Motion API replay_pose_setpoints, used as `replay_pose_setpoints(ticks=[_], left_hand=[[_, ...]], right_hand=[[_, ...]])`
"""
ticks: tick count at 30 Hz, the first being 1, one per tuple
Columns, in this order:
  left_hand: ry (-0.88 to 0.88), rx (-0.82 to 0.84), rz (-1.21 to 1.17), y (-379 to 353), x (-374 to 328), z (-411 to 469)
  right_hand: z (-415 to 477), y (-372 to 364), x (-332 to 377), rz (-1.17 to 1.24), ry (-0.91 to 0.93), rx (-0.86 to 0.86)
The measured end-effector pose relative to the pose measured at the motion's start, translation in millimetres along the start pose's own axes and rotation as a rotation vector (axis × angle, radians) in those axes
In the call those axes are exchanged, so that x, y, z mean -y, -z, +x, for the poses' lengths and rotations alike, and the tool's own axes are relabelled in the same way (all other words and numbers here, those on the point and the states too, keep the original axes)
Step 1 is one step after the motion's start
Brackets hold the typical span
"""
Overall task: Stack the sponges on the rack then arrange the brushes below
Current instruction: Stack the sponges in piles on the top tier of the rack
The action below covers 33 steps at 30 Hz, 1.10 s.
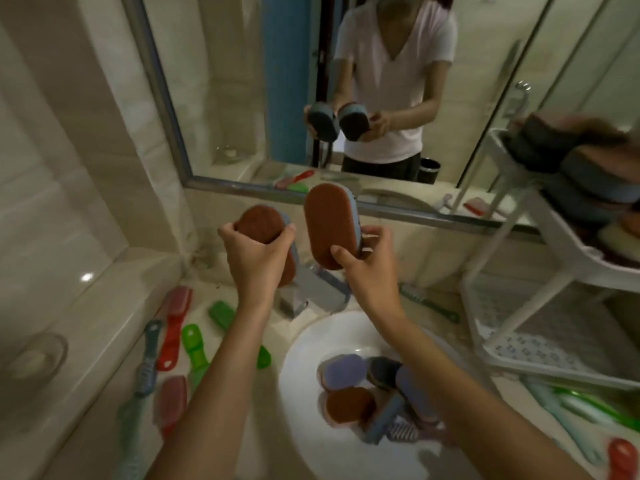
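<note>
Wearing a white V-neck T-shirt (391, 81) with short sleeves (346, 46) and dark trousers (381, 167), both showing in the mirror (225, 109); going bare-armed below them.

The left sponge (258, 225) and right sponge (329, 225) were rust-brown, backed blue. A red brush (174, 327) and green brush (194, 346) lay at the counter's (114, 341) left edge. The rack (526, 348) and sink (304, 410) were white.

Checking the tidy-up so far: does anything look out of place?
Yes. Several sponges lie heaped in the sink, not on the rack, and brushes lie scattered across the counter at odd angles.
</note>
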<state>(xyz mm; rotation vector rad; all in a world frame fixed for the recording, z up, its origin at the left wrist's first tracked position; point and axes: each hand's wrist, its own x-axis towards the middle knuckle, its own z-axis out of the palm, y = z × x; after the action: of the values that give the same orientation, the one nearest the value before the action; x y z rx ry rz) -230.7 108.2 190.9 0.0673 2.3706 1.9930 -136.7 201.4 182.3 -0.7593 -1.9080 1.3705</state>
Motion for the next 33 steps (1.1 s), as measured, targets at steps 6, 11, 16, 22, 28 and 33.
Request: replay_pose_setpoints(ticks=[6,11,16,22,28,33], left_hand=[[-0.199,0.251,-0.091,-82,-68,-74],[-0.270,0.404,-0.142,-155,-120,-151],[-0.217,0.518,-0.242,-229,-170,-204],[-0.273,0.570,-0.130,-312,-204,-227],[-0.093,0.626,-0.148,-364,-211,-204],[0.024,0.679,-0.200,-380,-196,-187]], right_hand=[[6,131,28,0.085,0.125,-0.208],[11,249,35,0.068,0.143,-0.340],[29,354,35,0.053,0.145,-0.419],[85,452,16,0.270,-0.095,-0.461],[120,468,-5,0.239,-0.268,-0.438],[128,455,-2,0.191,-0.356,-0.328]])
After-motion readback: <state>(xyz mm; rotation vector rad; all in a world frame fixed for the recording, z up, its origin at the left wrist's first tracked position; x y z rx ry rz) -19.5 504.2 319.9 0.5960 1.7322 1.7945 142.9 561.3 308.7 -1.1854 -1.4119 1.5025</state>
